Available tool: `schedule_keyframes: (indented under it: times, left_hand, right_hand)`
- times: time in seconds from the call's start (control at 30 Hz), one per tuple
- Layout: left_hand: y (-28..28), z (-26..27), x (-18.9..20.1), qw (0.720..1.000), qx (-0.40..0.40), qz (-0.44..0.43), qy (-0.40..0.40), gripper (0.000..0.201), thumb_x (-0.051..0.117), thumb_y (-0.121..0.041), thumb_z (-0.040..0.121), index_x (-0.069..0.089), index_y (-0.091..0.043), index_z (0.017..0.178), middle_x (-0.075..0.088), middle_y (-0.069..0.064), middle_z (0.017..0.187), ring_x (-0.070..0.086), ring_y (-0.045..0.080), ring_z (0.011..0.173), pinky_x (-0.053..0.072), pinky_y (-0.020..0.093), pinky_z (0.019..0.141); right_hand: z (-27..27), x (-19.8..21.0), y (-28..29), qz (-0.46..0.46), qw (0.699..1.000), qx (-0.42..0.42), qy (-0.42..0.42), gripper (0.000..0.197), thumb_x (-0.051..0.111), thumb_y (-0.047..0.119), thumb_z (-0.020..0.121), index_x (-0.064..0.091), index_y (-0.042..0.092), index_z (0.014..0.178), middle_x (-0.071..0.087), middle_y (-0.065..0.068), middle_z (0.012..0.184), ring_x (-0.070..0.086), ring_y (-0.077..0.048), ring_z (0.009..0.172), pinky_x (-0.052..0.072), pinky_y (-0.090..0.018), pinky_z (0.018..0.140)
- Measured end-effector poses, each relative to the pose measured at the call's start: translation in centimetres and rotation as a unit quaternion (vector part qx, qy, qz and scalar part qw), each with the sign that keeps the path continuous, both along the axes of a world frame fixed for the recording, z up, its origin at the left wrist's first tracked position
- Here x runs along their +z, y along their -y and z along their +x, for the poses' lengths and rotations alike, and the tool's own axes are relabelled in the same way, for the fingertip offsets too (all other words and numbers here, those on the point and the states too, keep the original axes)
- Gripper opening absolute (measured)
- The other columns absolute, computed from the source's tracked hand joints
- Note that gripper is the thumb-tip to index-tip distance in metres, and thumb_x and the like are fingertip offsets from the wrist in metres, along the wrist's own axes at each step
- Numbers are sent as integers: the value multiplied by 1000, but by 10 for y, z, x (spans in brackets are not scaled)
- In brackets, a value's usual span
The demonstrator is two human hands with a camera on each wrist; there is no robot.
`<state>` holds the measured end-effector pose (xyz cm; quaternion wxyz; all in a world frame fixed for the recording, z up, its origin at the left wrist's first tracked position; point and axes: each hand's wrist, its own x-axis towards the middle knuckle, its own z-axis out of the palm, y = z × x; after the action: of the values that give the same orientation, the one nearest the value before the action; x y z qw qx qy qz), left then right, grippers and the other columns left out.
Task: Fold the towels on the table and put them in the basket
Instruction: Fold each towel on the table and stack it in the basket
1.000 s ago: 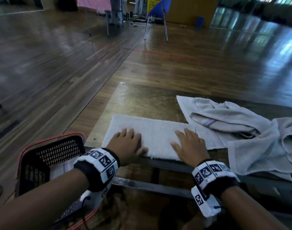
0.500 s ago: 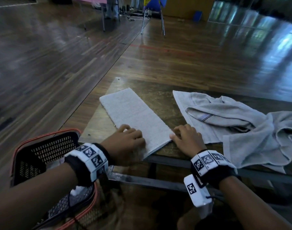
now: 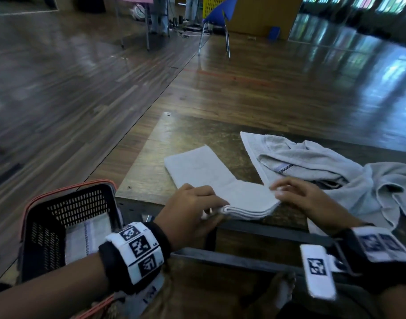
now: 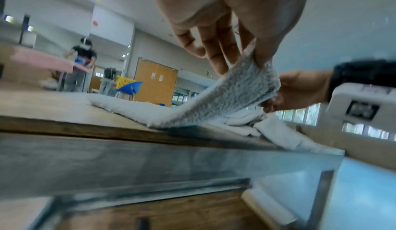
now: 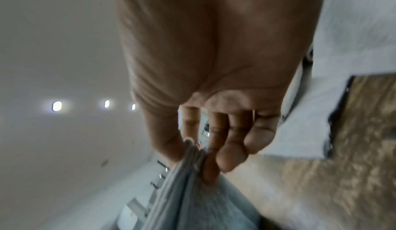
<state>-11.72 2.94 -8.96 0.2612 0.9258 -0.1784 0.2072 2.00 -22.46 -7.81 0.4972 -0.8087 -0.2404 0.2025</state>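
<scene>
I log the table, its right side cut off by the frame. The crumpled towels lie right, partly out of view. The folded towel lies across the near edge, its near end lifted. The basket stands left, its contents half hidden. Left hand and right hand each pinch a near corner; the head view blurs the right fingers.

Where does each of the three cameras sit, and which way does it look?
Head: on the head, looking down at the folded towel, the table, the basket; both hands show.
Left wrist: low at the table edge, looking along the left hand into the hall.
Right wrist: looks along the right hand pinching the towel.
Shared: the towel.
</scene>
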Motion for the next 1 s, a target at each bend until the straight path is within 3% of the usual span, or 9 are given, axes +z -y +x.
schedule_keyframes:
  times: [0.1, 0.2, 0.33, 0.43, 0.53, 0.63, 0.7, 0.9, 1.0]
  left_hand:
    - [16, -6, 14, 987, 10, -161, -29, 14, 68, -25, 82, 71, -18, 93, 69, -5, 79, 60, 5, 69, 47, 18, 62]
    - [19, -9, 16, 966, 43, -250, -49, 8, 69, -27, 81, 68, -22, 88, 63, -8, 69, 58, 7, 63, 44, 14, 56]
    - [2, 1, 4, 949, 128, -274, -92, 7, 68, -28, 81, 66, -22, 81, 55, -13, 58, 52, 1, 54, 38, 10, 51]
    - [-22, 22, -8, 948, 180, -240, -107, 11, 66, -30, 83, 65, -20, 79, 61, -8, 64, 54, 2, 57, 42, 16, 54]
    - [-49, 48, -18, 951, 219, -181, -125, 17, 61, -31, 85, 67, -15, 83, 70, 0, 78, 63, 13, 71, 53, 29, 68]
    - [-69, 69, -30, 951, 242, -116, -155, 20, 58, -32, 87, 66, -14, 89, 69, 7, 89, 64, 22, 81, 53, 36, 77]
    - [-76, 79, -37, 945, 252, -88, -187, 21, 56, -33, 87, 65, -15, 91, 65, 8, 96, 62, 24, 87, 52, 39, 80]
    - [-83, 95, -46, 934, 261, -23, -243, 20, 53, -35, 88, 62, -17, 93, 61, 6, 102, 58, 25, 95, 49, 38, 82]
    - [-84, 101, -43, 936, 253, 14, -243, 19, 51, -31, 90, 61, -17, 98, 59, 5, 107, 57, 25, 98, 48, 36, 79]
  right_hand:
    - [-9, 7, 30, 90, 995, 10, -48, 28, 64, 23, 72, 69, 16, 99, 68, -11, 95, 63, -15, 87, 50, -24, 79]
    - [-10, 11, 29, 104, 993, 24, -53, 31, 66, 6, 66, 69, 12, 96, 74, -2, 95, 67, -10, 91, 54, -18, 79]
    - [7, 14, -4, 14, 1000, 19, 13, 21, 69, 18, 74, 68, 19, 95, 71, -1, 93, 65, -13, 93, 52, -24, 84]
    - [33, 7, -39, 0, 1000, -6, 19, 16, 65, 16, 83, 66, 18, 99, 68, -2, 99, 62, -13, 96, 50, -20, 82]
    - [54, -8, -81, -15, 998, -41, 43, 12, 63, 19, 87, 66, 16, 98, 69, 2, 95, 63, -13, 91, 49, -17, 73]
    - [70, -27, -113, -43, 993, -97, 61, 18, 62, 23, 87, 69, 13, 100, 70, -3, 99, 63, -18, 95, 50, -27, 82]
    - [76, -37, -125, -92, 983, -118, 104, 24, 61, 28, 87, 70, 11, 103, 70, -6, 104, 63, -18, 97, 44, -26, 81]
    - [66, -50, -143, -203, 950, -133, 195, 30, 55, 34, 90, 70, 13, 104, 71, -7, 106, 63, -23, 99, 42, -25, 79]
    - [61, -44, -133, -227, 955, -111, 156, 23, 60, 31, 86, 67, 13, 99, 68, -4, 95, 63, -22, 91, 46, -27, 75]
